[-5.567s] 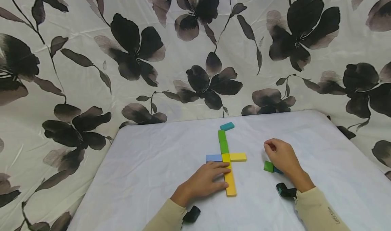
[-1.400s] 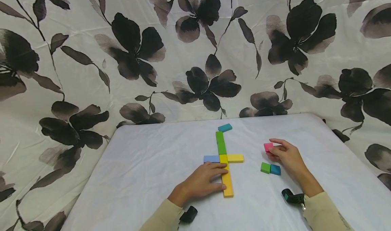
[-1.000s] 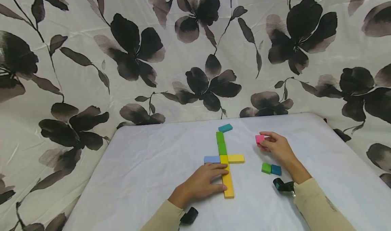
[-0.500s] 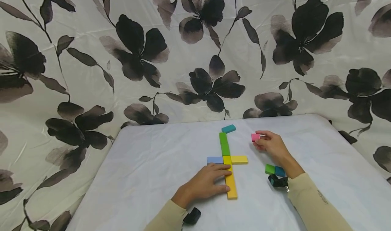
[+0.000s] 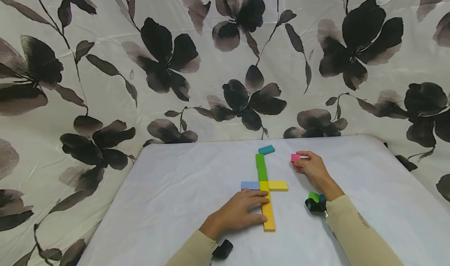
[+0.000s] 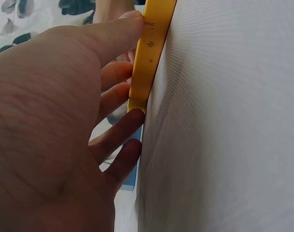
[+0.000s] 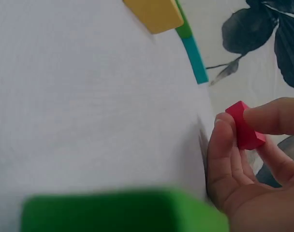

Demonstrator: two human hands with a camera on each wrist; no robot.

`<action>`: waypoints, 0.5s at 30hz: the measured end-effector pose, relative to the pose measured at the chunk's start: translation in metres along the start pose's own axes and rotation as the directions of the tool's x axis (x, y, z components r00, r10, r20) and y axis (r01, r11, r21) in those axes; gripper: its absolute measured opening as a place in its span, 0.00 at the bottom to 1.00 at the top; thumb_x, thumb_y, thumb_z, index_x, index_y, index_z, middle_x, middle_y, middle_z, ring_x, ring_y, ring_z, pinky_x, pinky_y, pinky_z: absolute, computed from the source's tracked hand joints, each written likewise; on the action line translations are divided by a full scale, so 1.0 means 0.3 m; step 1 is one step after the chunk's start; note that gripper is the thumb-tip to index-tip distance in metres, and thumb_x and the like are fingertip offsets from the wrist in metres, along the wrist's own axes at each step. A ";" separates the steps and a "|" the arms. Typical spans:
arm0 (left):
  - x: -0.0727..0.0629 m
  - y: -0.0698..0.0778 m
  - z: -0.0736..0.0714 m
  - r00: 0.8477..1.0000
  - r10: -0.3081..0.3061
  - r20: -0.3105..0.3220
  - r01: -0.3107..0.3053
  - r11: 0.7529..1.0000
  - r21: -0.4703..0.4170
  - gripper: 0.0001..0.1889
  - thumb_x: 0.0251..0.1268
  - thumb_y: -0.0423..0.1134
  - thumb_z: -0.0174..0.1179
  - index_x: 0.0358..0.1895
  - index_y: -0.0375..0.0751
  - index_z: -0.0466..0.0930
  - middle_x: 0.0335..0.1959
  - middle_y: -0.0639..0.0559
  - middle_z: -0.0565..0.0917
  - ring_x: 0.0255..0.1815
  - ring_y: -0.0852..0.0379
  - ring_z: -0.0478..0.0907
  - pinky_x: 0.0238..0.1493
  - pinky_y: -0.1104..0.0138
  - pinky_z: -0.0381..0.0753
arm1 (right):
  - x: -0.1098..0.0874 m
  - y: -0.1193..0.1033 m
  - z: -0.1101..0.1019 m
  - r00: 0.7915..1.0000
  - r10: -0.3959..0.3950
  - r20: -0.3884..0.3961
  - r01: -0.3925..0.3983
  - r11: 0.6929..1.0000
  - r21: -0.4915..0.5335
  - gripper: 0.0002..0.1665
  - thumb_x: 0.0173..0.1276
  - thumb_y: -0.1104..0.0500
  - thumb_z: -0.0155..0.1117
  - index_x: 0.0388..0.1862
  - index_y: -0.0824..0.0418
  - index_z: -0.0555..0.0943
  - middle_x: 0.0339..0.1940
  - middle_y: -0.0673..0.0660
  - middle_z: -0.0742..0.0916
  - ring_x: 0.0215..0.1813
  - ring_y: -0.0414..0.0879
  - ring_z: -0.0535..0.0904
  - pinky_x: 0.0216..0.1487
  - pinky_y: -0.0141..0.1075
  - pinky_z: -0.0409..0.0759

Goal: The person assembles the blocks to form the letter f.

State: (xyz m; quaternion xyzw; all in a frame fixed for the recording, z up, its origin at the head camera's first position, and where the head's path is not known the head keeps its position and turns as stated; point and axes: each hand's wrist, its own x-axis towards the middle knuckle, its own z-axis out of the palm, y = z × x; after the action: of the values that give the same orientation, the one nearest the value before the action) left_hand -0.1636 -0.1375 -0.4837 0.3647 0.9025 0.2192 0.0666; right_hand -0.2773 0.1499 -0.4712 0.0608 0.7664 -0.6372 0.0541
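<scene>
My right hand (image 5: 314, 170) pinches a small pink block (image 5: 294, 157) between thumb and fingers, to the right of the row of blocks. In the right wrist view the pink block (image 7: 242, 126) tilts in the fingertips. My left hand (image 5: 236, 210) lies along the left side of the long orange-yellow block (image 5: 268, 217), its thumb and fingertips touching it. A yellow block (image 5: 264, 185) continues the row above, with a light blue block (image 5: 249, 185) on its left and a pale yellow block (image 5: 279, 186) on its right. Two green blocks (image 5: 262, 174) extend the row away from me.
A teal block (image 5: 266, 149) lies slanted at the row's far end, near the table's back edge. Beside my right wrist a green block (image 5: 314, 197) and a blue block (image 5: 322, 198) are partly covered. A floral cloth (image 5: 211, 82) hangs behind the white table (image 5: 168, 203).
My right hand has picked up the pink block and carried it leftward and toward the back, then nearly stopped over the last half second. My left hand has stayed at the orange-yellow block.
</scene>
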 end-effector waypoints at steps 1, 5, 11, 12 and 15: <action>0.005 0.002 0.001 1.000 0.004 0.000 -0.004 1.000 0.003 0.29 0.70 0.65 0.55 0.69 0.58 0.75 0.72 0.68 0.67 0.70 0.61 0.64 0.70 0.59 0.65 | 0.003 0.002 -0.001 1.000 0.002 -0.009 -0.002 1.000 0.011 0.31 0.73 0.64 0.60 0.73 0.68 0.66 0.57 0.68 0.77 0.43 0.43 0.83 0.45 0.31 0.84; 0.009 0.009 -0.003 1.000 -0.009 0.007 0.009 1.000 0.013 0.29 0.70 0.64 0.56 0.69 0.58 0.76 0.72 0.68 0.68 0.70 0.61 0.65 0.70 0.58 0.65 | 0.023 0.008 0.008 1.000 -0.013 -0.016 0.013 0.999 0.033 0.31 0.73 0.65 0.60 0.72 0.69 0.67 0.56 0.69 0.78 0.42 0.42 0.83 0.44 0.31 0.83; 0.007 0.016 -0.010 0.999 -0.031 0.013 0.031 1.000 0.006 0.29 0.69 0.63 0.57 0.69 0.58 0.76 0.72 0.68 0.68 0.70 0.61 0.65 0.70 0.57 0.65 | 0.049 0.002 0.026 1.000 0.013 -0.013 -0.013 1.000 0.018 0.30 0.74 0.62 0.59 0.73 0.66 0.67 0.58 0.68 0.78 0.46 0.46 0.83 0.45 0.31 0.83; 0.008 0.016 -0.010 0.999 -0.031 0.013 0.031 1.000 0.005 0.28 0.69 0.63 0.58 0.68 0.58 0.76 0.72 0.68 0.68 0.70 0.61 0.65 0.70 0.57 0.65 | 0.053 0.000 0.026 1.000 0.019 -0.011 -0.019 1.000 0.015 0.30 0.75 0.62 0.59 0.73 0.65 0.67 0.59 0.68 0.77 0.47 0.47 0.82 0.46 0.31 0.83; 0.013 0.017 -0.008 1.000 -0.027 0.014 0.027 1.000 -0.003 0.29 0.69 0.64 0.57 0.69 0.58 0.76 0.72 0.68 0.68 0.70 0.61 0.65 0.70 0.57 0.65 | 0.064 -0.002 0.020 0.999 0.038 -0.004 -0.038 0.999 0.005 0.30 0.75 0.61 0.59 0.73 0.64 0.67 0.60 0.67 0.76 0.50 0.50 0.81 0.46 0.31 0.83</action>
State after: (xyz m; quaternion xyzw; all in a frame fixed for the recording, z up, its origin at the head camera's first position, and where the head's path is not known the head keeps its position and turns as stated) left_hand -0.1640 -0.1325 -0.4791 0.3539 0.9065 0.2173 0.0763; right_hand -0.2963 0.1442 -0.4749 0.0771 0.7637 -0.6377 0.0645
